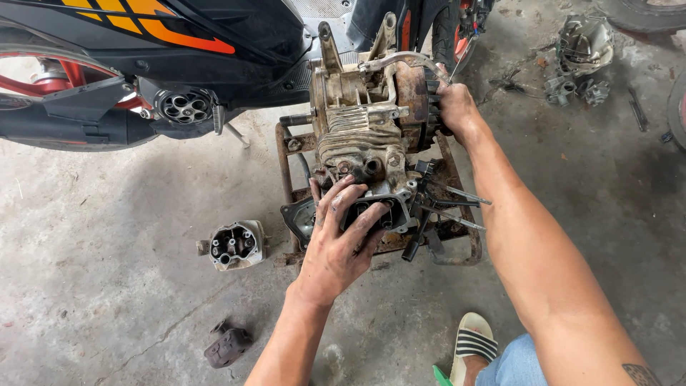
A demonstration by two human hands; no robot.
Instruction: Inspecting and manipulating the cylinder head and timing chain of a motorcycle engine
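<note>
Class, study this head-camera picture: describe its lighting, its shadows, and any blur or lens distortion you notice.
Head view: soft, even daylight, no harsh glare; a dim shadow spreads on the concrete floor under the motorcycle. The engine, left hand and right hand are sharp. Wide-angle stretch shows in the right forearm toward the frame's corner.

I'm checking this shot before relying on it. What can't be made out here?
- Head view: the engine face under the left hand; the palm and fingers cover it.
- Head view: whatever the right hand grips at the rusty side; the hand hides it.
- Head view: the motorcycle, cut off by the top edge.
- Head view: the small parts top right are too small to tell.
</note>
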